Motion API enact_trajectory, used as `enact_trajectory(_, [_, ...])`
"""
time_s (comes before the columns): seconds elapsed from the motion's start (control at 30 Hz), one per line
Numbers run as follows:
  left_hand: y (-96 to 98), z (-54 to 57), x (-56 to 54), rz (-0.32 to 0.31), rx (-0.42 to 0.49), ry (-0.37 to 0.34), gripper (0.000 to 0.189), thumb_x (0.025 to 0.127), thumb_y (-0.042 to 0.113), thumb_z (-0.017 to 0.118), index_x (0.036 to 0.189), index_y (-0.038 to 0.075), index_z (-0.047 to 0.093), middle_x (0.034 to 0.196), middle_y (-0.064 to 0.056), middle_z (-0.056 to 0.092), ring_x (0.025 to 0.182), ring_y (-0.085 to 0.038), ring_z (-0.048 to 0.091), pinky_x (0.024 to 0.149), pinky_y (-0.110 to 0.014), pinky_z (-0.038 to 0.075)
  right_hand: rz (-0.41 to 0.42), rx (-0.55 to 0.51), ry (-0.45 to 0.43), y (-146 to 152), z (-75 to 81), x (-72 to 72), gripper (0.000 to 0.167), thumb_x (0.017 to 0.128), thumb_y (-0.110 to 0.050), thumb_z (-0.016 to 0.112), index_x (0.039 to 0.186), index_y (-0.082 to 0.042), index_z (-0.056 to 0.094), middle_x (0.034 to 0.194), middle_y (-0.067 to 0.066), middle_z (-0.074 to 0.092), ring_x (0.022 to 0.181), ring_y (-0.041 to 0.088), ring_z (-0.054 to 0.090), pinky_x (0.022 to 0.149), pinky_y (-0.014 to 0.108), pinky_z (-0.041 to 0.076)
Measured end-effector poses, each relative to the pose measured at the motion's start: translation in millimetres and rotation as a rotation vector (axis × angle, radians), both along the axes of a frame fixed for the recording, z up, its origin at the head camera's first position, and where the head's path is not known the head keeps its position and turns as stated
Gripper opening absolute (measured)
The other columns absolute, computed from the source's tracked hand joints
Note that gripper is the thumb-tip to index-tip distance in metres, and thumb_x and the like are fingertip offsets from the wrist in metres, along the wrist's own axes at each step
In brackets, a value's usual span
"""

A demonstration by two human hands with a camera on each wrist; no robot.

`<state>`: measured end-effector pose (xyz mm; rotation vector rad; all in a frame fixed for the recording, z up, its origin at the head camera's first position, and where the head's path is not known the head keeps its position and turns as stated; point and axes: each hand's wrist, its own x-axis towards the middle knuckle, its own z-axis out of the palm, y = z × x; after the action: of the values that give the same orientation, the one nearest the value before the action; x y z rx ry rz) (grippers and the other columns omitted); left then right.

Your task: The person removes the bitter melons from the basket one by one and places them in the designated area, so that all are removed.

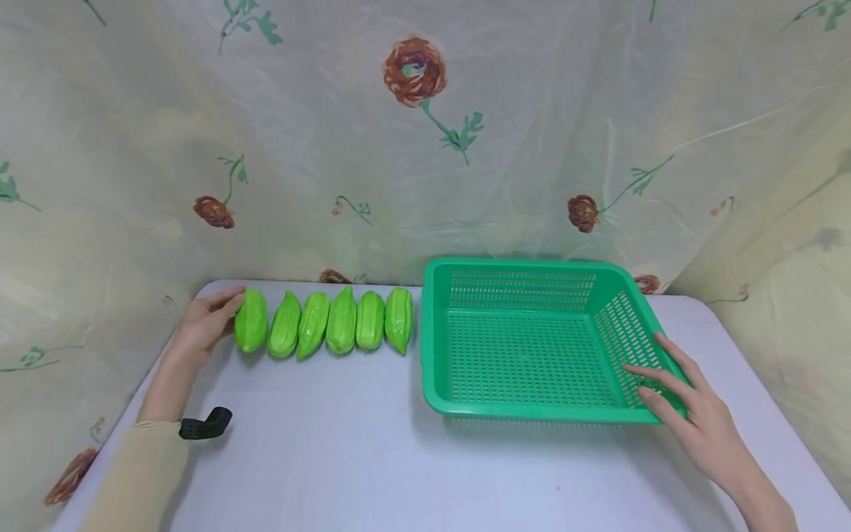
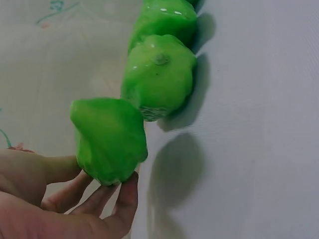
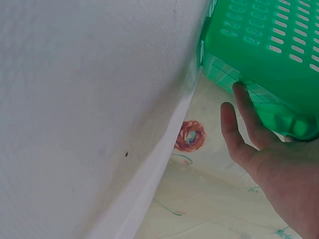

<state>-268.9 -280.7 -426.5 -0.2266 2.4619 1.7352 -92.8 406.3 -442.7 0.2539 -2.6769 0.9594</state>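
Note:
In the head view, my left hand (image 1: pixel 206 324) is at the left end of a row of green ribbed gourds. It pinches the leftmost gourd (image 1: pixel 251 321) between thumb and fingers. The left wrist view shows this gourd (image 2: pixel 110 139) at the fingertips, its shadow lying apart on the table. A neighbouring gourd (image 2: pixel 159 74) stands close beside it. My right hand (image 1: pixel 698 414) grips the right side of a green plastic basket (image 1: pixel 532 410), thumb and a finger over the rim inside. From the right wrist, other fingers of that hand (image 3: pixel 279 159) show against the outside wall.
More gourds (image 1: pixel 342 321) lie side by side toward the basket's left wall. A white cloth covers the table (image 1: pixel 332 443). Behind it hangs a floral curtain (image 1: pixel 319 148). A black band (image 1: pixel 206 424) sits at my left wrist.

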Motion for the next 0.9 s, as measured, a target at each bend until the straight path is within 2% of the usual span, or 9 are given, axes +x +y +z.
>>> enact_trajectory(0.13, [2.9, -2.0, -0.8, 0.020, -0.087, -0.025, 0.055, 0.117, 0.028, 0.042, 0.164, 0.000, 0.039, 0.169, -0.029, 0.038, 0.093, 0.015, 0.051, 0.077, -0.008, 0.052, -0.003, 0.003, -0.001, -0.2, -0.1, -0.4, 0.033, 0.108, -0.016, 0.063, 0.140, -0.019, 0.072, 0.181, -0.006, 0.022, 0.157, -0.018, 0.014, 0.111, 0.087, 0.027])
enact_trajectory(0.27, [5.8, -4.2, -1.8, 0.042, -0.205, -0.059, 0.054, 0.117, 0.031, 0.046, 0.163, 0.004, 0.044, 0.166, -0.027, 0.045, 0.103, 0.002, 0.053, 0.076, -0.010, 0.051, 0.000, 0.003, 0.001, -0.5, 0.1, -0.5, 0.033, 0.108, -0.016, 0.064, 0.140, -0.018, 0.072, 0.181, -0.006, 0.023, 0.157, -0.017, 0.014, 0.111, 0.087, 0.027])
enact_trajectory(0.33, [7.3, -6.1, -2.1, 0.056, -0.232, -0.069, 0.053, 0.116, 0.033, 0.047, 0.163, 0.006, 0.046, 0.165, -0.025, 0.047, 0.109, -0.005, 0.055, 0.075, -0.010, 0.052, 0.001, 0.003, 0.003, -0.7, 0.2, -0.6, 0.033, 0.108, -0.015, 0.064, 0.140, -0.018, 0.072, 0.181, -0.006, 0.023, 0.157, -0.017, 0.014, 0.111, 0.087, 0.027])
enact_trajectory(0.4, [8.7, -7.9, -2.6, 0.071, -0.236, -0.072, 0.053, 0.116, 0.034, 0.047, 0.162, 0.007, 0.047, 0.164, -0.025, 0.049, 0.112, -0.009, 0.057, 0.074, -0.010, 0.052, 0.002, 0.004, 0.005, -0.9, 0.4, -0.7, 0.034, 0.108, -0.015, 0.064, 0.140, -0.018, 0.072, 0.181, -0.006, 0.023, 0.157, -0.017, 0.014, 0.110, 0.086, 0.028])
enact_trajectory(0.6, [10.1, -9.1, -3.4, 0.091, -0.213, -0.083, 0.053, 0.116, 0.034, 0.048, 0.162, 0.008, 0.048, 0.165, -0.025, 0.049, 0.101, 0.000, 0.057, 0.073, -0.009, 0.054, 0.001, 0.009, 0.011, -0.7, -0.1, -0.4, 0.033, 0.108, -0.015, 0.064, 0.139, -0.019, 0.072, 0.180, -0.005, 0.024, 0.157, -0.018, 0.014, 0.109, 0.086, 0.028])
enact_trajectory(0.67, [9.4, -9.4, -3.8, 0.094, -0.208, -0.086, 0.053, 0.115, 0.034, 0.048, 0.162, 0.008, 0.048, 0.165, -0.025, 0.049, 0.103, 0.000, 0.058, 0.073, -0.008, 0.054, 0.000, 0.010, 0.009, -0.6, -0.4, -0.2, 0.033, 0.108, -0.015, 0.064, 0.139, -0.019, 0.072, 0.180, -0.005, 0.024, 0.157, -0.018, 0.014, 0.109, 0.087, 0.028])
enact_trajectory(0.73, [8.7, -9.3, -4.0, 0.100, -0.204, -0.087, 0.053, 0.115, 0.034, 0.048, 0.162, 0.008, 0.048, 0.165, -0.025, 0.049, 0.109, -0.006, 0.063, 0.074, -0.008, 0.055, -0.002, 0.012, 0.008, -0.5, -0.3, -0.2, 0.033, 0.108, -0.016, 0.064, 0.139, -0.019, 0.072, 0.181, -0.005, 0.023, 0.157, -0.018, 0.013, 0.108, 0.088, 0.029])
enact_trajectory(0.8, [8.6, -9.3, -4.0, 0.107, -0.201, -0.090, 0.053, 0.115, 0.033, 0.047, 0.162, 0.008, 0.048, 0.165, -0.025, 0.049, 0.119, -0.017, 0.067, 0.075, -0.008, 0.056, -0.002, 0.011, 0.006, -0.2, -0.3, 0.2, 0.033, 0.108, -0.016, 0.063, 0.139, -0.019, 0.072, 0.181, -0.005, 0.023, 0.157, -0.018, 0.013, 0.108, 0.088, 0.028])
enact_trajectory(0.9, [7.8, -8.7, -2.0, 0.120, -0.191, -0.099, 0.054, 0.115, 0.033, 0.046, 0.163, 0.009, 0.046, 0.167, -0.026, 0.046, 0.136, -0.034, 0.064, 0.078, -0.010, 0.058, -0.004, 0.013, 0.004, -0.4, 0.0, 0.3, 0.033, 0.108, -0.016, 0.063, 0.140, -0.019, 0.072, 0.181, -0.006, 0.023, 0.157, -0.018, 0.013, 0.107, 0.087, 0.029])
